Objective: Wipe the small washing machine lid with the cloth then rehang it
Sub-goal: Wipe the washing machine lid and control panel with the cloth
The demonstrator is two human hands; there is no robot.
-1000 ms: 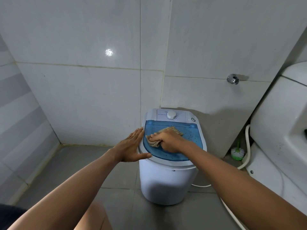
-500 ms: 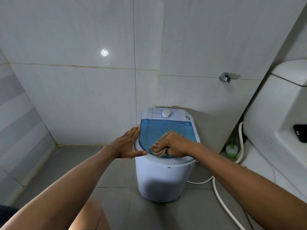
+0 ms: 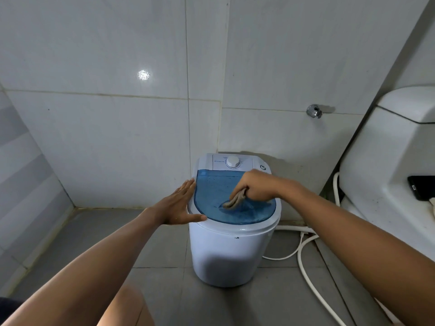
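A small white washing machine [image 3: 226,255] stands on the grey floor against the tiled wall, with a translucent blue lid [image 3: 211,196] on top and a white dial [image 3: 233,161] behind it. My right hand [image 3: 257,187] is bunched around a beige cloth [image 3: 235,201]; the cloth's lower end hangs down and touches the lid near its front. My left hand [image 3: 180,205] lies flat with fingers spread against the machine's left rim, thumb on the front edge.
A white toilet tank [image 3: 386,161] stands at the right with a black phone [image 3: 422,190] on the ledge beside it. White hoses [image 3: 306,267] trail over the floor right of the machine. A metal tap [image 3: 314,111] sticks out of the wall above.
My right hand has lifted and moved back to the right, pulling the cloth up into a bunch so that only its end touches the lid. The left hand has stayed on the rim.
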